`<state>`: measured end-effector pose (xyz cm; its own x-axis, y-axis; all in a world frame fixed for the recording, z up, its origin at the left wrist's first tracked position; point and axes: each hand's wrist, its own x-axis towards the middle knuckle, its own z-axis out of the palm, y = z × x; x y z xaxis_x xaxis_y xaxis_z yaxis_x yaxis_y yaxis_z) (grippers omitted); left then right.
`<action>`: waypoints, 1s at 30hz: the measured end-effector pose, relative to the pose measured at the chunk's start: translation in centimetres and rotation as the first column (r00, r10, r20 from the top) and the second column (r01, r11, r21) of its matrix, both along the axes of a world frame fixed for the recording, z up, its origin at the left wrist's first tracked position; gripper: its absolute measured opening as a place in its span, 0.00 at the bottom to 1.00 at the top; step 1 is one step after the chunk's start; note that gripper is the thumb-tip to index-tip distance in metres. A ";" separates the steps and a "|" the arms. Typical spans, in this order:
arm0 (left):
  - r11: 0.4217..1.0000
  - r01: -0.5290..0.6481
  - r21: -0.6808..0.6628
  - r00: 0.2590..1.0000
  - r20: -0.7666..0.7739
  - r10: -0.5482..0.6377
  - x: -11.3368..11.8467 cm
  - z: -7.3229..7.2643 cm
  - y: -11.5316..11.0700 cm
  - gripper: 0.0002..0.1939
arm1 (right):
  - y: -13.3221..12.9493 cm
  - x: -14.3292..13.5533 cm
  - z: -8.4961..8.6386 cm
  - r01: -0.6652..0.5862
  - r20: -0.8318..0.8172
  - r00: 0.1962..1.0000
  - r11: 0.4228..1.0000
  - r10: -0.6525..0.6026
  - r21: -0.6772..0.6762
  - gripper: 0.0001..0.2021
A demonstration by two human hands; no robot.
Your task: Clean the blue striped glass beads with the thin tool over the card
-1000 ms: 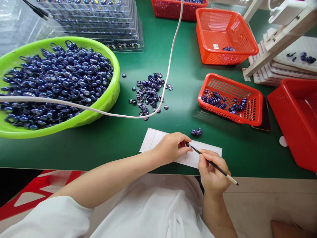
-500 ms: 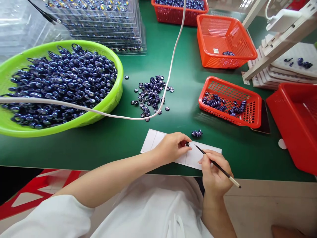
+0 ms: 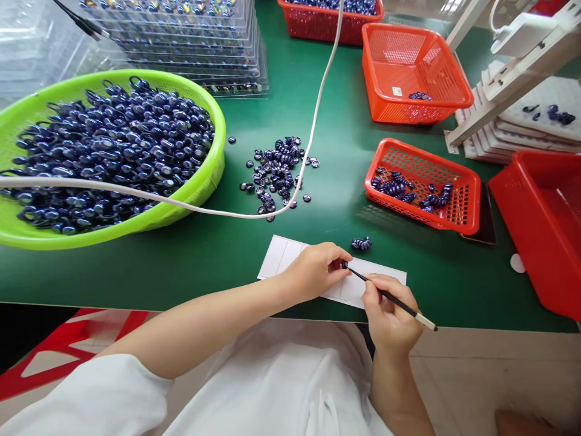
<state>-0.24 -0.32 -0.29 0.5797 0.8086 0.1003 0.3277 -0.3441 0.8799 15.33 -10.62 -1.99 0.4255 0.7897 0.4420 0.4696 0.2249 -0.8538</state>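
Between thumb and fingers my left hand (image 3: pixel 320 269) pinches a small dark shiny piece (image 3: pixel 345 264), mostly covered by the fingertips. My right hand (image 3: pixel 393 312) grips a thin paintbrush (image 3: pixel 399 303) with a black shaft and pale end. The brush tip meets the small piece, or comes very close to it. Both hands are over a white paper strip (image 3: pixel 376 269) on the green table. Just beyond the paper lies a short row of dark glossy pieces (image 3: pixel 361 243). Farther off is a loose pile of similar pieces (image 3: pixel 279 169).
A green basket (image 3: pixel 218 163) heaped with dark looped pieces stands left. A white cable (image 3: pixel 236 215) crosses the table. Red baskets (image 3: pixel 474 209) are at the right and back. Stacked clear trays (image 3: pixel 267 85) stand back left, and a white post (image 3: pixel 494 97) rises back right.
My right hand has moved slightly left, bringing the brush tip from beside the small piece up to it. My left hand stays in nearly the same place.
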 end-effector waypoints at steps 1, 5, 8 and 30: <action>1.000 0.000 0.002 1.000 0.000 0.000 0.0 0.0 0.0 0.08 | 0.0 0.0 0.0 0.002 0.001 1.000 1.000 -0.002 -0.002 0.12; 1.000 -0.003 0.006 1.000 0.011 0.003 0.0 -0.1 -0.1 0.08 | 0.0 0.1 -0.1 -0.003 -0.042 0.999 1.000 0.003 0.004 0.09; 1.000 -0.001 0.005 1.000 0.010 0.001 0.0 0.0 0.0 0.08 | 0.0 0.0 -0.2 0.011 -0.031 0.999 1.000 -0.010 0.003 0.08; 0.932 -0.005 0.362 0.987 -0.146 0.063 -4.1 7.6 0.2 0.21 | 0.5 -0.4 0.1 0.255 -0.330 0.919 0.963 -0.214 0.085 0.04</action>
<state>-4.30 -0.10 7.27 0.5839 0.7541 0.3006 0.4652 -0.6143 0.6373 14.91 -10.11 -1.89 0.7252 0.5975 0.3422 0.2330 0.2547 -0.9385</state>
